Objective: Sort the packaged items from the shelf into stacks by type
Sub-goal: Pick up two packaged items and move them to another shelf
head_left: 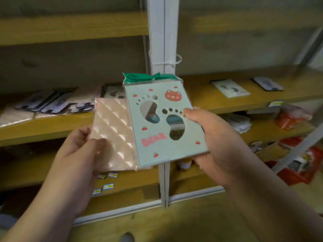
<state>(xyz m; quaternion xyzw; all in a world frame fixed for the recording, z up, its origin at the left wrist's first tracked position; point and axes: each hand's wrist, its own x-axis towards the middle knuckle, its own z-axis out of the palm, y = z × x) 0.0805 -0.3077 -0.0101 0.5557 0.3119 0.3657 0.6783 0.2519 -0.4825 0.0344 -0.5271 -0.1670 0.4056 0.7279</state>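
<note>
Two packs held up in front of the shelf (227, 95), apart from the rest, prob. to compare types before stacking. Left hand (82, 151) grasping the pink quilted pack (111, 135), thumb on the front face, fingers behind. Right hand (215, 140) grasping the mint card pack (164, 126) at its right edge, thumb on front near the footprint cut-outs. Mint pack overlapping the pink one at the edge, so both faces readable at once.

Writing on mint pack: "BEAR" in pink, plus bear face and small strawberries; green header at top. No brand legible.

On shelf: purple packs (50, 103) and more pink ones at left, similar mint pack (230, 88) at right. Lower price tags too blurred to read.
</note>
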